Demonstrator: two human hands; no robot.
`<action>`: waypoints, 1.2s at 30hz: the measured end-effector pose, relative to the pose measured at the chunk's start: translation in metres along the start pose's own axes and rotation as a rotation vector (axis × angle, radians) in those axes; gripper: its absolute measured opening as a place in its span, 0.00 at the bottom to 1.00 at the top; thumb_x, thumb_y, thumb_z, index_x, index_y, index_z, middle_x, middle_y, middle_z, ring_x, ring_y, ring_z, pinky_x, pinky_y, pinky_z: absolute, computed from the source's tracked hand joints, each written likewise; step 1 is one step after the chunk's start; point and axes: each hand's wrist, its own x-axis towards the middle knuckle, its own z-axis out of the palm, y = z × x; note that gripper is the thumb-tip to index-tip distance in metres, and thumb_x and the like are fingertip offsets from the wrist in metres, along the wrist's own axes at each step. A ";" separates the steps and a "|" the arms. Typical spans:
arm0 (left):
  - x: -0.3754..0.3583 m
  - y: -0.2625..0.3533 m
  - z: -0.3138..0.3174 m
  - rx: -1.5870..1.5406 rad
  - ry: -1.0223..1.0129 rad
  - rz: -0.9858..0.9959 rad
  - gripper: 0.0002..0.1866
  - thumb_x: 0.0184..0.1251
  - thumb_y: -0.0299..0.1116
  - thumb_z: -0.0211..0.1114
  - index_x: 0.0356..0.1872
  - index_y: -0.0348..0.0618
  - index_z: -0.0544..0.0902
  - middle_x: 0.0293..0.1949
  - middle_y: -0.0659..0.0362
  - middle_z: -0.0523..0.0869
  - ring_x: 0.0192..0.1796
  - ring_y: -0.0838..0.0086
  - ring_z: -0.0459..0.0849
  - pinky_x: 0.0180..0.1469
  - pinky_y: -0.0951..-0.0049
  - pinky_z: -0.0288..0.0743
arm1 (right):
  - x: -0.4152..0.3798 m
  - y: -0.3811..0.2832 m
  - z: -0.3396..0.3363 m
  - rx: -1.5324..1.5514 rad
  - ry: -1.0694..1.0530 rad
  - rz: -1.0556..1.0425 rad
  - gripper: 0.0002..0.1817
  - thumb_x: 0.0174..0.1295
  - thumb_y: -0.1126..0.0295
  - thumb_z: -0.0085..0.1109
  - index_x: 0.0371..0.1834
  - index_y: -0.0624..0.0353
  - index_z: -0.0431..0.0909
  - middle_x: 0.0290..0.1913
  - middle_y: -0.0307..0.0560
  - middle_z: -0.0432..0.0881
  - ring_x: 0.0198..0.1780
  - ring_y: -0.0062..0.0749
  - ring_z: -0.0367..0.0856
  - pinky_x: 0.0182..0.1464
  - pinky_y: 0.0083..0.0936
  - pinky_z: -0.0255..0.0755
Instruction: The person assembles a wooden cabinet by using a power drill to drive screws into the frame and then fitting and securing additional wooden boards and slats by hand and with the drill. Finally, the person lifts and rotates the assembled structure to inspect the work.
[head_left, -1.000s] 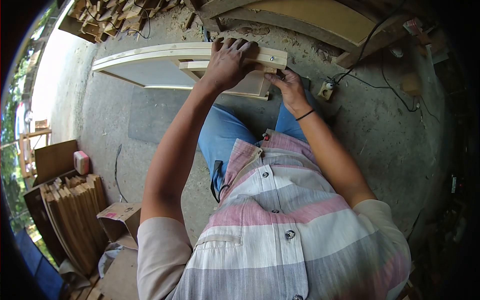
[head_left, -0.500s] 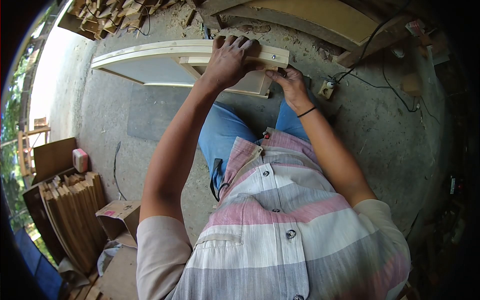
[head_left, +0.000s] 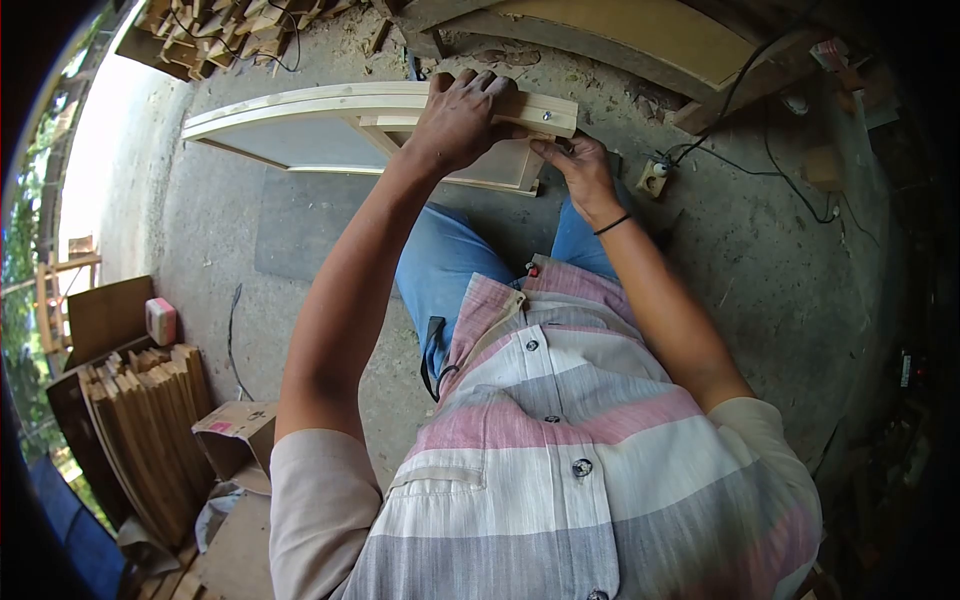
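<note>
- Two bare hands meet at one pale, unpainted wooden frame with whitish-grey sheet panels point(head_left: 370, 136), which stretches across the upper middle of the picture, from the upper left to just right of centre.
- The left hand point(head_left: 461, 120) grips its top rail: the fingers curl over the upper edge, and the thumb points right along the near side, so the wood lies between them.
- The right hand point(head_left: 583, 168) is at the right end of the frame, below the rail; its thumb reaches the underside of the corner. The other fingers are bent and partly hidden, so whether they grip the wood cannot be told.
- A small, round, silvery metal fitting point(head_left: 547, 115) sits on the rail's right end, between the two hands and above the right thumb.
- A thin black band point(head_left: 612, 225) circles the right wrist.
- Blue denim trouser legs point(head_left: 445, 250) lie below the frame, at centre.
- Right of the right hand, a cream-coloured socket block point(head_left: 652, 182) rests on the grey concrete floor point(head_left: 745, 260).
</note>
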 end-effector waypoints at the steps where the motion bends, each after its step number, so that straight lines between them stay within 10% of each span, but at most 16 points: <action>1: 0.000 0.000 0.000 0.001 0.001 0.000 0.41 0.62 0.61 0.65 0.65 0.36 0.73 0.61 0.48 0.80 0.68 0.57 0.72 0.72 0.54 0.55 | 0.000 0.000 0.000 -0.007 -0.002 0.008 0.18 0.60 0.71 0.72 0.53 0.61 0.82 0.50 0.41 0.86 0.52 0.23 0.81 0.61 0.23 0.69; 22: -0.004 -0.006 0.004 0.043 -0.008 0.057 0.32 0.65 0.55 0.65 0.60 0.40 0.74 0.61 0.53 0.79 0.66 0.59 0.72 0.75 0.49 0.50 | 0.002 0.001 0.002 -0.072 0.049 -0.020 0.19 0.60 0.69 0.73 0.53 0.62 0.82 0.51 0.42 0.86 0.53 0.24 0.80 0.61 0.24 0.69; 36: 0.016 -0.018 -0.009 -0.214 -0.201 0.016 0.27 0.48 0.53 0.78 0.46 0.48 0.83 0.41 0.52 0.89 0.48 0.53 0.86 0.52 0.56 0.77 | 0.003 0.012 -0.009 -0.187 -0.026 0.011 0.19 0.59 0.69 0.73 0.52 0.63 0.83 0.48 0.44 0.87 0.50 0.25 0.82 0.57 0.24 0.72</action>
